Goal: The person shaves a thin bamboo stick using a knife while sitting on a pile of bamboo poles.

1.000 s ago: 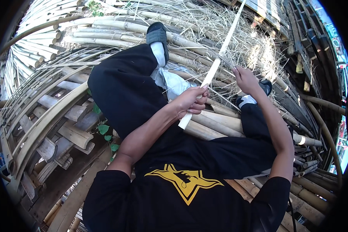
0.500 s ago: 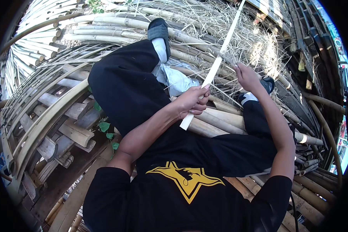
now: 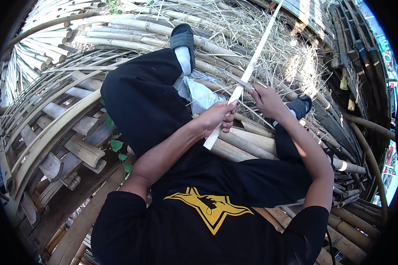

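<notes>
A long pale bamboo strip [image 3: 257, 54] runs from near my lap up toward the top of the view. My left hand [image 3: 220, 118] is closed around it close to its lower end, which sticks out below the fist. In my right hand [image 3: 266, 100] is a knife [image 3: 235, 78], its narrow blade lying across the strip just above my left hand. The handle is mostly covered by my fingers. Crumpled light grey plastic sheeting [image 3: 203, 95] lies just beyond my left hand.
Bamboo poles [image 3: 132, 39] lie beneath and around my legs, with dry shavings [image 3: 283, 57] heaped ahead. A frame of split bamboo [image 3: 82, 152] stands at left, a leafy vine [image 3: 116, 145] beside it. Stacked dark timber [image 3: 360, 62] rises at right.
My right hand has drawn the knife down along the strip toward my left hand. The left hand keeps its hold and has shifted only slightly.
</notes>
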`<state>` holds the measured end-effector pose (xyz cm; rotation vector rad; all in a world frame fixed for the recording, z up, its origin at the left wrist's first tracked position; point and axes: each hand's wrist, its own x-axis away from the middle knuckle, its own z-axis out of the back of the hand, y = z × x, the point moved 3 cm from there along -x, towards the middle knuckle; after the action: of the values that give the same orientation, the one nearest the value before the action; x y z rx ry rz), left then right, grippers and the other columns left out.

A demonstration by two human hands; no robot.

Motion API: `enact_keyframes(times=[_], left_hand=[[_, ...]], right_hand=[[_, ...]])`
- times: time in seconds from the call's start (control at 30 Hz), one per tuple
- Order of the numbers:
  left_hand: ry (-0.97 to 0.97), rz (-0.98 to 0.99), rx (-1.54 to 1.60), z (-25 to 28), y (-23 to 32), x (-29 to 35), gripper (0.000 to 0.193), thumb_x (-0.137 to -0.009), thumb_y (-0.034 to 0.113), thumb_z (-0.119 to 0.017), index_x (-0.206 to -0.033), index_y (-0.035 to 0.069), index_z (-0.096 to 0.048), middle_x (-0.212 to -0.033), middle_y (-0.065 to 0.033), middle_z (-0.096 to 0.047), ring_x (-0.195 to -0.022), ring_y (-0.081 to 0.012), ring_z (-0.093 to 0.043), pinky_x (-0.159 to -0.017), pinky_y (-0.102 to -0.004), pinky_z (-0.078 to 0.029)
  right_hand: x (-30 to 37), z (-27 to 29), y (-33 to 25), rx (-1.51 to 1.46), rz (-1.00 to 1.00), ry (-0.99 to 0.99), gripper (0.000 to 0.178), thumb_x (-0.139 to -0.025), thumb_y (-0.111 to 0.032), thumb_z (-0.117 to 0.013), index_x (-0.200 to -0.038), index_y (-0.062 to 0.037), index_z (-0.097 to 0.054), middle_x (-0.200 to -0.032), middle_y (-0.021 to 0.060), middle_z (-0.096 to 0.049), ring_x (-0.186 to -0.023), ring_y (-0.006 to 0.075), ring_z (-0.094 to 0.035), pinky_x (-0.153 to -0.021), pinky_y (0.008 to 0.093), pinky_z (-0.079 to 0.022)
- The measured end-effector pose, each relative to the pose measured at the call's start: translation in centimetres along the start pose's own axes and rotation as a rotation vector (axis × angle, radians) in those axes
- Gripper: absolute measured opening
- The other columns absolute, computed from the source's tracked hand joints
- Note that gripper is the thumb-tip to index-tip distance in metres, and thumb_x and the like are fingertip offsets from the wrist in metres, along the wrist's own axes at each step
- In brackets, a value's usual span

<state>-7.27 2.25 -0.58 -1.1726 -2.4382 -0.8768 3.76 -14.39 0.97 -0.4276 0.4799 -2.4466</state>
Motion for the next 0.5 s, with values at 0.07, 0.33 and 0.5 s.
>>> enact_keyframes(times=[0.07,0.33,0.5], left_hand=[[0.050,-0.048,-0.031,0.4,-0.5,-0.4,0.027,-0.099,0.031,-0.038,-0.081,0.012,-0.039,-0.053,0.0051,-0.029,-0.045,-0.0083,-0.034,-0.046,-0.0248,-0.036],[0.035,-0.135,-0.168,0.9,-0.6,-1.1,0.030,-0.099,0.032,-0.038,-0.081,0.009,-0.041,-0.052,0.0037,-0.031,-0.052,-0.0143,-0.051,-0.066,-0.0353,-0.052],[0.092,-0.162,-0.243,1.6,-1.0,-1.7,0.031,-0.099,0.034,-0.038,-0.082,0.009,-0.040,-0.054,0.0033,-0.034,-0.052,-0.0134,-0.050,-0.065,-0.0329,-0.051]], right_hand=[[0.5,0.3,-0.7,0.055,0.195,-0.090,0.032,-0.094,-0.032,-0.044,-0.083,-0.0027,-0.054,-0.065,0.0230,-0.056,-0.064,0.0440,-0.055,-0.061,0.0517,-0.042],[0.4,1.9,2.0,0.049,-0.030,-0.063,0.032,-0.094,-0.028,-0.044,-0.079,-0.0015,-0.053,-0.065,0.0235,-0.056,-0.066,0.0422,-0.057,-0.061,0.0510,-0.042],[-1.3,2.2,8.1,0.107,-0.171,0.077,0.034,-0.094,-0.031,-0.042,-0.081,-0.0023,-0.055,-0.064,0.0236,-0.055,-0.065,0.0423,-0.056,-0.061,0.0508,-0.042]])
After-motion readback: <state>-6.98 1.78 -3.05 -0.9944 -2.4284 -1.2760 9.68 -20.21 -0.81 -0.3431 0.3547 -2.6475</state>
